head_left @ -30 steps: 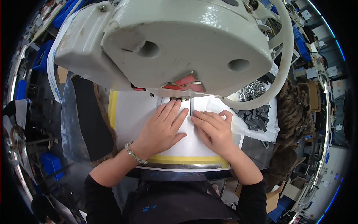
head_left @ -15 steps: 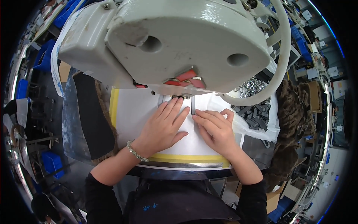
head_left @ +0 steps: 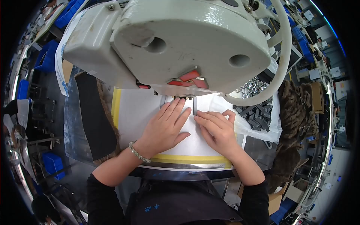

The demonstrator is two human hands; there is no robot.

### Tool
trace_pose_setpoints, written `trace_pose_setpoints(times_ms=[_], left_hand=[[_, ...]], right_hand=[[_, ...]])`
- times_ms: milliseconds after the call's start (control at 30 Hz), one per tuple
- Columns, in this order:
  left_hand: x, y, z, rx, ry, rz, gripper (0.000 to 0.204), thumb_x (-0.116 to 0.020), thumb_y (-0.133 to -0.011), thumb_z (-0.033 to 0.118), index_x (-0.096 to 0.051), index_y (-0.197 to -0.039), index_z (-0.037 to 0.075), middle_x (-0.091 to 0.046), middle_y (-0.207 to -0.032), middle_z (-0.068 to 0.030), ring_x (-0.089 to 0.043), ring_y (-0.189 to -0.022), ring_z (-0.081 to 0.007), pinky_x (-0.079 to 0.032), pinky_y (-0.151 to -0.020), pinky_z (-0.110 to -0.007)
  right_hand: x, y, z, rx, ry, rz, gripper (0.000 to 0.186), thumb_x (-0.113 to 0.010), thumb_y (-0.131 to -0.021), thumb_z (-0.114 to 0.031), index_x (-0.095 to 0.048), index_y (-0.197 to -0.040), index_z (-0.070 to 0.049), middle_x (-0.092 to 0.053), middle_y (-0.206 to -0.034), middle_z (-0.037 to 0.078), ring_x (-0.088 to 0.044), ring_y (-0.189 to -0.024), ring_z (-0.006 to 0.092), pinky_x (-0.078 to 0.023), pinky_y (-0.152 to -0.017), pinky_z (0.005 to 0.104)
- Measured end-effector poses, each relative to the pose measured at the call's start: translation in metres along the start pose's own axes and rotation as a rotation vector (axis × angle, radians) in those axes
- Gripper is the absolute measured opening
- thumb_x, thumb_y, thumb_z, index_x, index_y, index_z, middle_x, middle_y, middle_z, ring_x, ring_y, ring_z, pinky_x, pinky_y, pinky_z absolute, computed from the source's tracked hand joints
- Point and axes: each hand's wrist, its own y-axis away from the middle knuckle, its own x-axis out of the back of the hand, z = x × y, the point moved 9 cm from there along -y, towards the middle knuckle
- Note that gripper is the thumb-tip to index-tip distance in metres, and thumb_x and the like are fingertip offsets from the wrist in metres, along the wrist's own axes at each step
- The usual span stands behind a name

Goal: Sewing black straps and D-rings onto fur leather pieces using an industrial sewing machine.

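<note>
A large pale sewing machine head (head_left: 191,41) hangs over a white work surface (head_left: 138,116) edged with yellow tape. My left hand (head_left: 167,125) lies flat, fingers stretched, its fingertips just below the machine's needle area. What lies under those fingertips is hidden by them and the machine. My right hand (head_left: 217,129) rests to the right with its fingers drawn together. Its fingertips pinch the near end of a narrow grey strip (head_left: 195,106) that runs up under the machine. Another grey strip (head_left: 162,101) shows beside my left fingers, partly covered.
At the right, a white plastic bag (head_left: 262,132) carries dark grey short pieces (head_left: 257,118) and metal rings (head_left: 257,88). Brown fur material (head_left: 296,112) hangs beyond. A black fur-edged piece (head_left: 95,120) lies at the left. A pale hose (head_left: 279,78) curves around the machine's right side.
The whole view has shifted very slightly. Both hands keep their places on the white surface, and the strips show no clear movement.
</note>
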Motion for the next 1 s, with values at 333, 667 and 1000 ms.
trace_pose_setpoints(times_ms=[333, 667, 1000], left_hand=[[-0.0004, 0.0006, -0.0013, 0.013, 0.020, 0.000, 0.063, -0.066, -0.081, 0.039, -0.050, -0.126, -0.001, -0.045, -0.136, -0.0216, -0.043, -0.129, -0.0326, -0.032, -0.109, -0.041], [0.0007, 0.0004, -0.0011, 0.017, 0.011, 0.003, 0.063, -0.067, -0.080, 0.039, -0.050, -0.126, 0.000, -0.045, -0.136, -0.0216, -0.042, -0.130, -0.0328, -0.032, -0.110, -0.041], [0.0015, 0.0003, -0.0013, 0.017, 0.036, 0.007, 0.062, -0.068, -0.079, 0.038, -0.049, -0.124, 0.000, -0.045, -0.136, -0.0218, -0.042, -0.129, -0.0333, -0.033, -0.110, -0.042]], right_hand=[[0.0001, -0.0003, -0.0011, -0.005, -0.003, -0.010, 0.030, -0.069, -0.076, -0.007, -0.067, -0.106, -0.010, -0.067, -0.110, 0.003, -0.062, -0.095, 0.0138, -0.032, -0.082, 0.0346], [-0.0005, 0.0001, -0.0027, -0.003, -0.006, -0.018, 0.030, -0.069, -0.076, -0.007, -0.066, -0.106, -0.010, -0.067, -0.110, 0.003, -0.062, -0.096, 0.0138, -0.032, -0.082, 0.0347], [-0.0012, 0.0005, -0.0031, -0.001, -0.007, -0.012, 0.031, -0.069, -0.076, -0.007, -0.066, -0.106, -0.010, -0.067, -0.110, 0.003, -0.062, -0.095, 0.0139, -0.031, -0.082, 0.0348]])
